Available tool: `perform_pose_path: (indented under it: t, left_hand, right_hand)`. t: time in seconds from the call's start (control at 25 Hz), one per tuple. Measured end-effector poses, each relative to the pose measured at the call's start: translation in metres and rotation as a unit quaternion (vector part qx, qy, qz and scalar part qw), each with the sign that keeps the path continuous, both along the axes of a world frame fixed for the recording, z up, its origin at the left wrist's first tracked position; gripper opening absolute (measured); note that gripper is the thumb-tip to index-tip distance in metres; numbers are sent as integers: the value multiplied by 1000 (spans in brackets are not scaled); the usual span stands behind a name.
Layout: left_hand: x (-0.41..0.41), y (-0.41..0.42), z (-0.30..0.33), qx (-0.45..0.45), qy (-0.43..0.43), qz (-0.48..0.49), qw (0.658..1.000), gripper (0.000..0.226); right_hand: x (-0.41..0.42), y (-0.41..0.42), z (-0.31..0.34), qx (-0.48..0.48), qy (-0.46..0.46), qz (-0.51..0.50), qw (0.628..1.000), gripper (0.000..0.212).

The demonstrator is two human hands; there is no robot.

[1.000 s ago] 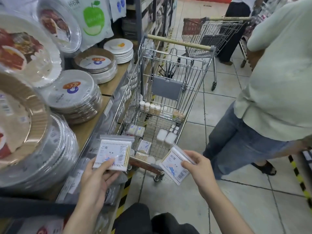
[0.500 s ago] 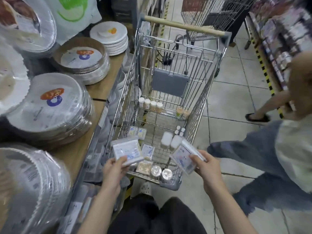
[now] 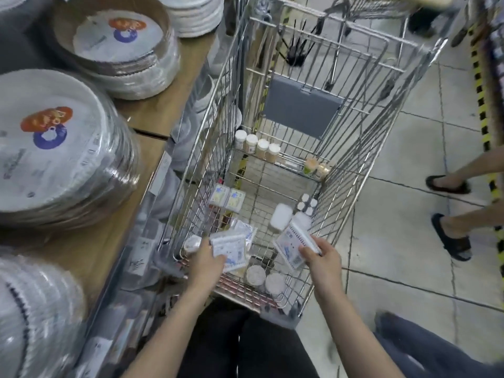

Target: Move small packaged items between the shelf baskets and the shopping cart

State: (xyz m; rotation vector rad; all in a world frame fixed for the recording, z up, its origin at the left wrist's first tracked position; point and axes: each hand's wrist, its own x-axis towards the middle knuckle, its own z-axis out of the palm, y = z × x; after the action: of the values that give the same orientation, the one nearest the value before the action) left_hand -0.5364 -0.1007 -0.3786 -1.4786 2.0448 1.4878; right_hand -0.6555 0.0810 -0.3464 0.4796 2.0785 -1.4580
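Each hand pinches a packet — left hand, right hand — low inside the cart, so letting go comes next.

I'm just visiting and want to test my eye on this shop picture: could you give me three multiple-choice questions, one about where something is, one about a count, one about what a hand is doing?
1. Where do the small white-capped bottles stand in a row?
A. on the wooden shelf
B. at the far end of the shopping cart's floor
C. on the tiled floor

2. How many flat packets are held, counting both hands?
A. none
B. two
C. four

3. What is the left hand doing?
A. gripping a flat packet
B. pushing the cart handle
C. resting open on a plate stack

Answers:
1 B, they line up inside the shopping cart below its grey flap.
2 B, the left packet and the right packet, one per hand.
3 A, its fingers curl round the packet over the cart; the right hand does likewise.
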Motion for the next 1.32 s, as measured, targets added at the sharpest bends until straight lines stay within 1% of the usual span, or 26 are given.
perform_pose_path:
  t: [0.08, 0.24, 0.36, 0.56, 0.72, 0.8, 0.88, 1.04, 1.12, 1.2, 1.32]
  left_hand:
    - [-11, 0, -19, -70, -41, -78, 994, 16]
    - [-30, 4, -56, -144, -99, -171, 970, 10]
    - [-41, 7, -83, -170, -135, -219, 951, 21]
    - [-49, 14, -119, -200, -198, -301, 911, 41]
    - [-46, 16, -134, -156, -215, -279, 923, 49]
    - [-44, 18, -142, -136, -212, -266, 931, 39]
    - [-42, 20, -148, -130, -221, -272, 928, 26]
    - [-42, 22, -159, -132, -219, -282, 925, 24]
    - [-43, 24, -163, -123, -221, -260, 932, 28]
    - [-43, 29, -165, -95, -216, -220, 947, 36]
    - [-38, 37, -166, -48, -216, -174, 959, 65]
  right_hand:
    - [-7, -10, -18, 15, 5, 21, 1000, 24]
    - [-12, -20, -48, 35, 2, 53, 998, 20]
    - [-11, -21, -69, 49, -6, 53, 997, 22]
    - [-11, -32, -102, 55, -6, 56, 997, 18]
    - [-15, -42, -121, 42, -10, 56, 998, 18]
    - [-19, -47, -131, 41, -16, 66, 997, 18]
    - [-25, -53, -142, 41, -21, 75, 996, 20]
    - [-31, -73, -166, 47, -43, 111, 992, 22]
    - [-31, -84, -182, 46, -58, 134, 988, 21]
    - [-32, -93, -196, 53, -64, 168, 982, 22]
    - [-33, -102, -218, 78, -58, 220, 971, 29]
